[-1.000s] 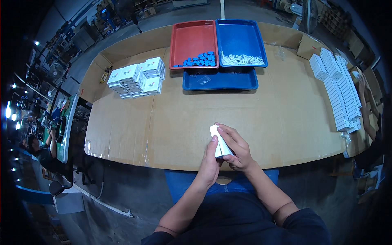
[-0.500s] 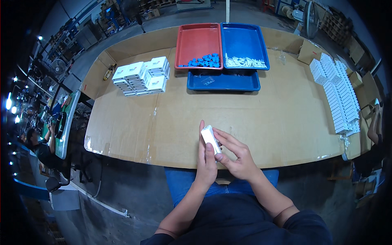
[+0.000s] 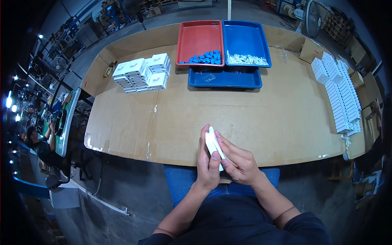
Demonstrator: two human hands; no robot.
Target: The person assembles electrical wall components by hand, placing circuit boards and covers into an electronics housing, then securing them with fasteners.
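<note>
Between my two hands, close to the table's front edge, is a slim white box [image 3: 212, 141], tilted with its far end up. My left hand [image 3: 207, 171] grips its left side, thumb laid along the near face. My right hand [image 3: 241, 164] closes on the right side, its fingers against the long edge and its thumb near the lower end. A narrow line or gap runs lengthwise down the box. My fingers and palms cover much of it, so its far sides are hidden.
A cardboard-covered table [image 3: 192, 118] has raised cardboard walls. White boxes [image 3: 139, 73] are stacked at left, and long rows of white boxes [image 3: 341, 98] line the right. A red tray [image 3: 200, 36] holds blue pieces; a blue tray [image 3: 245, 38] holds white sticks. Another blue tray [image 3: 224, 81] sits in front.
My hands have closed further around the white box, and it has turned so a lengthwise line shows. Another person's arm at the right edge has moved out of sight.
</note>
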